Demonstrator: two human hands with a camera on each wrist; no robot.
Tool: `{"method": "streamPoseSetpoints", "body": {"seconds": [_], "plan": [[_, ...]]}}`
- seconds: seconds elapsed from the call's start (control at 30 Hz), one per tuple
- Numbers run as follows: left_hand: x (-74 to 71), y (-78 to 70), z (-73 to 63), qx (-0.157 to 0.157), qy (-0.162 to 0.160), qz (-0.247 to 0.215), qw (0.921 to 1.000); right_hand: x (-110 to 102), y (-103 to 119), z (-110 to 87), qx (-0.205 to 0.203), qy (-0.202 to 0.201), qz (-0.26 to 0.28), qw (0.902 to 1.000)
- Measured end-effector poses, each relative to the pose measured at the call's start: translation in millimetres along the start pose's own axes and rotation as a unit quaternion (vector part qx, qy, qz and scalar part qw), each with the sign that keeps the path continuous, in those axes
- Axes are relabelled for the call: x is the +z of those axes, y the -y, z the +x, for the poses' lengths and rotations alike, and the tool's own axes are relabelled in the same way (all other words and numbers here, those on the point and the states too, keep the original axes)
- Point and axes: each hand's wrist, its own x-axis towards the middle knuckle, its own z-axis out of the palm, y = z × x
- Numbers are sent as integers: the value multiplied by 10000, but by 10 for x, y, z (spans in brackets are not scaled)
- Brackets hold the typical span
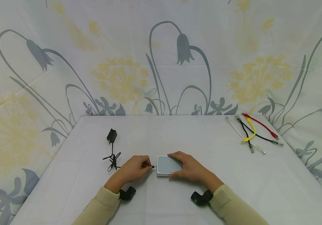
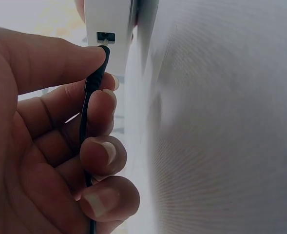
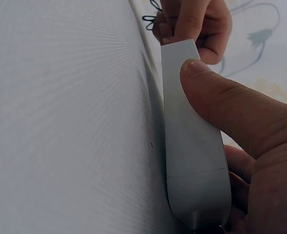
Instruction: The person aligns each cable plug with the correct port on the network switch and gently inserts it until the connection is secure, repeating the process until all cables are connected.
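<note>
A small white box with a grey top (image 1: pixel 166 164) lies flat on the table. My right hand (image 1: pixel 190 168) grips it from the right, thumb on the near side and fingers on the far side. Between thumb and forefinger, my left hand (image 1: pixel 135 168) pinches a black power plug (image 2: pixel 95 75) at the box's left end. In the left wrist view, the plug's metal tip is right at a dark socket (image 2: pixel 105 37) in the white end wall. The plug's thin cord (image 2: pixel 84 117) runs down across the curled fingers.
A black power adapter (image 1: pixel 111 136) lies at the left, its cable bundled in a coil (image 1: pixel 114 160). Several short network cables, including a red cable (image 1: pixel 262 125) and a yellow cable (image 1: pixel 253 129), lie crossed at the back right. A floral cloth (image 1: pixel 166 78) hangs behind the white table (image 1: pixel 149 200).
</note>
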Motion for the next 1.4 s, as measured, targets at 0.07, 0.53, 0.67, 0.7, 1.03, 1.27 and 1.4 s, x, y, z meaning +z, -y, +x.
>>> {"method": "streamPoseSetpoints", "body": {"seconds": [0.07, 0.53, 0.67, 0.7, 1.03, 1.27, 1.4], "plan": [[4, -1, 2, 54, -7, 8, 10000, 0, 0, -3, -5, 7, 8, 10000], [35, 14, 9, 201, -43, 43, 9998, -4, 8, -4, 42, 42, 42, 10000], [31, 11, 6, 163, -21, 35, 9999, -8, 17, -3, 73, 47, 26, 10000], [29, 9, 5, 154, -22, 28, 9999, -8, 17, -2, 71, 49, 25, 10000], [21, -14, -4, 80, -47, 29, 10000, -13, 21, -4, 67, 58, 43, 10000], [33, -9, 9, 38, -58, 157, 9999, -16, 32, -8, 56, 45, 15, 10000], [33, -15, 10, 58, -89, 181, 9998, -17, 33, -6, 69, 32, 12, 10000]]}}
